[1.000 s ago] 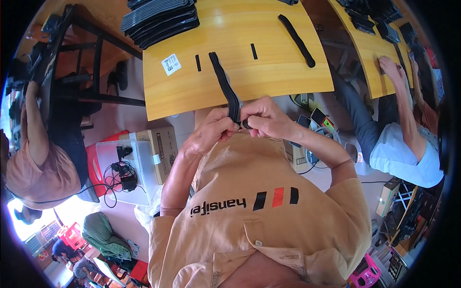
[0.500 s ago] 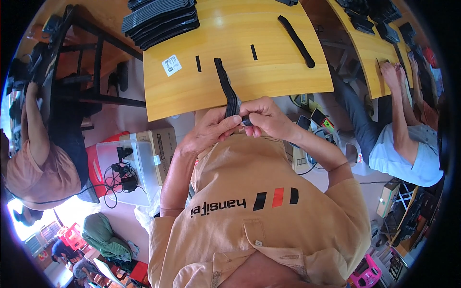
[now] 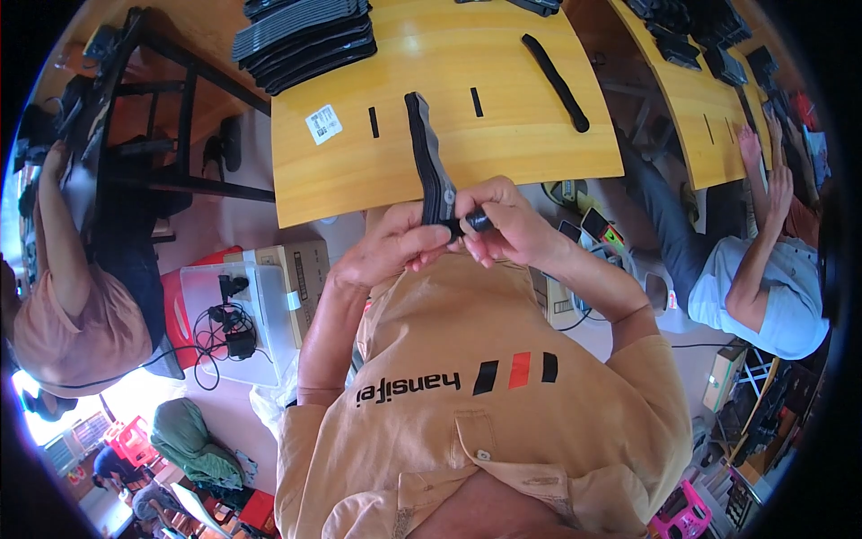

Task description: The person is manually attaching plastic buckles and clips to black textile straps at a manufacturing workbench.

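Observation:
A long black strap (image 3: 429, 166), folded lengthwise and showing a grey face along one side, runs from my hands up over the front edge of the yellow table. My left hand (image 3: 388, 247) is closed round its near end, with the thumb lying across it. Just beside it, my right hand (image 3: 510, 226) pinches a short black end piece (image 3: 478, 219) between thumb and fingers. Whether that piece is part of the strap I cannot tell. Both hands are close together in front of my tan shirt, just off the table edge.
On the yellow table (image 3: 341, 180) lie a stack of folded black straps (image 3: 305, 45), a white label (image 3: 323, 124), two short black strips (image 3: 374, 122) and a single black strap (image 3: 555, 83). People work at both sides. A clear plastic box (image 3: 256, 314) with cables stands at left.
My right hand has turned and drawn slightly right, bringing the black end piece into view. The strap's far end has risen a little and shows more grey. At right, the co-worker's hands have moved apart.

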`<state>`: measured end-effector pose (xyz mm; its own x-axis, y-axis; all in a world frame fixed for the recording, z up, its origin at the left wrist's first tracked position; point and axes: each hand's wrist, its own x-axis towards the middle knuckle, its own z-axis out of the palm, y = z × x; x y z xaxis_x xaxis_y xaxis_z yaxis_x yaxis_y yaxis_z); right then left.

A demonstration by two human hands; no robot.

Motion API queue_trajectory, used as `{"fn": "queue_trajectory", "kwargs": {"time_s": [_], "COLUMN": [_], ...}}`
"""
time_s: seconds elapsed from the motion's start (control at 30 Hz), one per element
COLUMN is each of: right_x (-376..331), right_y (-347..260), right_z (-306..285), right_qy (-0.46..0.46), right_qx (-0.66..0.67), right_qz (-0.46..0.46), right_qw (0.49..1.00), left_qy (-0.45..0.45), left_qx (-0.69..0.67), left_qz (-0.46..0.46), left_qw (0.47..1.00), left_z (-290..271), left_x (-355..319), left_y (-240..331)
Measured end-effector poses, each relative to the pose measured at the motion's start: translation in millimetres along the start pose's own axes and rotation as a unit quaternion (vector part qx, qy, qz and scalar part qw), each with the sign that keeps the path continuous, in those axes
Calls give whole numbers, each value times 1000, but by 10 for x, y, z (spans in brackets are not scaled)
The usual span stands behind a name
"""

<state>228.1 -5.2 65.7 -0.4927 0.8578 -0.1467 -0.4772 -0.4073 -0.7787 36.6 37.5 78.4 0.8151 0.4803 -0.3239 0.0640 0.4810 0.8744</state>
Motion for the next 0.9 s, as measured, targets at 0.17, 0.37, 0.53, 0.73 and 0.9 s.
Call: {"fn": "queue_trajectory", "kwargs": {"time_s": [0.17,0.37,0.53,0.73,0.9], "right_x": [43,17,-86,-144,-576], "right_y": [5,-34,-80,-302,-883], "right_z": [-60,-60,63,-50,-505], "right_qy": [58,-4,19,260,132], "right_qx": [-232,-498,-169,262,345], "right_qz": [-56,-168,-3,3,-302], "right_qw": [969,851,985,929,879], "left_qy": [106,69,64,27,40], "left_qx": [57,103,-20,-125,-13], "left_qz": [-18,-24,-44,3,-8], "left_qw": [993,992,997,992,999], "left_z": [18,30,133,-13,-209], "left_x": [78,56,-19,-210,-687], "left_y": [-8,23,16,-66,-224]}}
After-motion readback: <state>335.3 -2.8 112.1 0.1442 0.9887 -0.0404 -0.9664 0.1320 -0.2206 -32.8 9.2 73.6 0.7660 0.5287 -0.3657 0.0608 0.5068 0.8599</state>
